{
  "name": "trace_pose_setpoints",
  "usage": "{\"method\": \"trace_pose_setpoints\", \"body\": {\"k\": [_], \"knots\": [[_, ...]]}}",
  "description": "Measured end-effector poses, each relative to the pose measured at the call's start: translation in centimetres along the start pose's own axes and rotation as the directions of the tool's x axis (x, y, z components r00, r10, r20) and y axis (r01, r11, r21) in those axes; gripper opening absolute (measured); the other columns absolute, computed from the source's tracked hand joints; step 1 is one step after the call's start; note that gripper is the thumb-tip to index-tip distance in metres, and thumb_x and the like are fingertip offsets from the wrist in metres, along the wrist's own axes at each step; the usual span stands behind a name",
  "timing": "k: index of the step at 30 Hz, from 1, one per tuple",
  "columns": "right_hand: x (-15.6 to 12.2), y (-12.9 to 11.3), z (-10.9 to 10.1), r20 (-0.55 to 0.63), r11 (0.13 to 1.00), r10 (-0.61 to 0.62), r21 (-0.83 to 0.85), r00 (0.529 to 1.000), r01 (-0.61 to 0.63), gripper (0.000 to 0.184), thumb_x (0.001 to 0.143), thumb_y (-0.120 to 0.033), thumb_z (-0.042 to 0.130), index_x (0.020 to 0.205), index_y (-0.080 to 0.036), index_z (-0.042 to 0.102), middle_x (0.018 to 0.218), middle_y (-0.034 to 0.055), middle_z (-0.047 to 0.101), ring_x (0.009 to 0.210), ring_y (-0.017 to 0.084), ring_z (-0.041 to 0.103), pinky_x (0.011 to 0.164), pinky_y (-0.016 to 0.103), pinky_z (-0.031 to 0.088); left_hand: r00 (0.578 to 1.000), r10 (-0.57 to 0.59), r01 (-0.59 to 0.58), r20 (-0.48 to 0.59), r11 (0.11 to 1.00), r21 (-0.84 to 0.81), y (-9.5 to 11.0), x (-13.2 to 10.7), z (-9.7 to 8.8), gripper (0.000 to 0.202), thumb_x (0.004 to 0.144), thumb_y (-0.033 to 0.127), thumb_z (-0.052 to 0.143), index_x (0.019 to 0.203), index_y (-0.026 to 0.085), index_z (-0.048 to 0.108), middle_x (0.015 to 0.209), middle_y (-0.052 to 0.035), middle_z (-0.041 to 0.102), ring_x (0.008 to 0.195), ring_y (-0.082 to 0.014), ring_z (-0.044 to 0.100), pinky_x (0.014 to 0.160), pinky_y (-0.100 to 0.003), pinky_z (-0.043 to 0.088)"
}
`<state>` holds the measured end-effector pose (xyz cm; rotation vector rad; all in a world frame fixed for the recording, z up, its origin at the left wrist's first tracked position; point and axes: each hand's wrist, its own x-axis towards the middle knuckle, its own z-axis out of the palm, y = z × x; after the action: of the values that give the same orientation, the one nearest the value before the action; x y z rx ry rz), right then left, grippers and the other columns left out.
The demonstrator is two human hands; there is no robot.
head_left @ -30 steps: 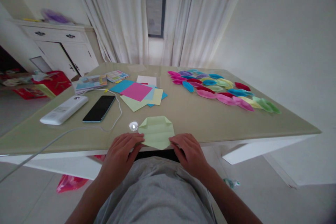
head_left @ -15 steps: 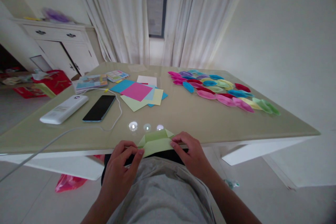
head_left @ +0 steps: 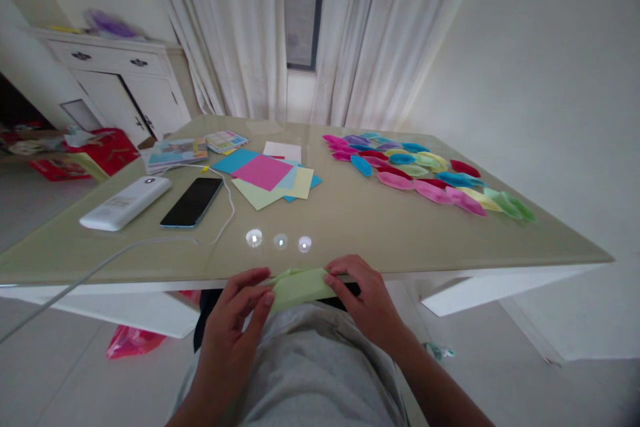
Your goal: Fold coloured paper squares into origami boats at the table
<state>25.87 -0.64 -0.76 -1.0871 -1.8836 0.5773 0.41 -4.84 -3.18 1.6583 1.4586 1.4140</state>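
The near edge of the table (head_left: 400, 240) is blocked midway by green paper (head_left: 303, 287). Beyond, passage is left between paper sheets (head_left: 264, 173) and folded paper pieces (head_left: 433, 192); toward the left edge it is barred by a smartphone (head_left: 192, 203) and power bank (head_left: 125, 204).

Your light grey fabric top (head_left: 300, 373), with bare forearms (head_left: 430, 370)
You wear it plain and softly creased at the near middle; your left hand (head_left: 237, 310) and right hand (head_left: 367, 297) are ungloved, your fingers (head_left: 260, 313) slender.
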Motion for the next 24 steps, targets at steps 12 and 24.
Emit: {"method": "trace_pose_setpoints", "body": {"k": [12, 24], "knots": [[-0.6, -2.1, -1.2, -0.095, 0.94, 0.127, 0.331, 0.987, -0.089, 0.005, 0.097, -0.024, 0.076, 0.092, -0.026, 0.077, 0.106, 0.0046, 0.08, 0.1, 0.02, 0.076, 0.089, 0.03, 0.058, 0.991, -0.055, 0.044, -0.12, 0.995, -0.092, 2.8, -0.4, 0.0, 0.008, 0.093, 0.032, 0.075, 0.093, 0.025, 0.077, 0.087, 0.0018, 0.077, 0.077, -0.0149, 0.072, 0.073, -0.021, 0.061], [-0.8, -2.5, -1.1, -0.161, 0.901, 0.222, 0.41, 0.962, -0.14, 0.015, 0.092, -0.037, 0.083, 0.087, -0.023, 0.08, 0.09, 0.0055, 0.08, 0.081, 0.019, 0.076, 0.073, 0.027, 0.064, 0.998, 0.066, -0.068, -0.022, 0.993, -0.097, 3.8, 0.5, -0.7, 0.014, 0.095, 0.027, 0.074, 0.106, 0.029, 0.082, 0.097, -0.0009, 0.078, 0.087, -0.0163, 0.073, 0.077, -0.023, 0.061]]}}
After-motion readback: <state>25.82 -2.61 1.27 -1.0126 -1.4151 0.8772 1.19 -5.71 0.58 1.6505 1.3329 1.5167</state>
